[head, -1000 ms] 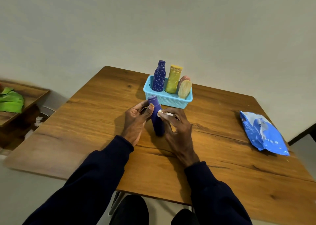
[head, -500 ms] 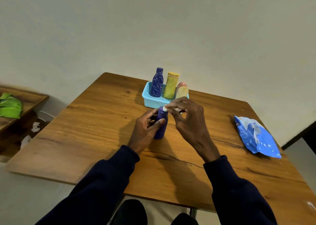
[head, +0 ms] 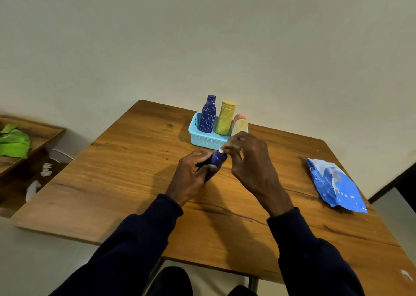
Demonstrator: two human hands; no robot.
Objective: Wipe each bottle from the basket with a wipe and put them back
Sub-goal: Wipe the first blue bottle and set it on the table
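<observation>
My left hand grips a dark blue bottle, which leans with its top toward the right, just in front of the basket. My right hand pinches a small white wipe against the bottle's top end. Most of the wipe is hidden under my fingers. The light blue basket stands at the far middle of the wooden table. In it stand a blue patterned bottle, a yellow bottle, a pale yellow bottle and a pink one behind it.
A blue wipes packet lies on the table at the right. To the left, beyond the table edge, a lower wooden shelf carries a green cloth, with white scraps beneath it.
The bottle has tipped from upright to leaning right in my left hand. My right hand, earlier at the bottle's side, now holds the wipe at its top.
</observation>
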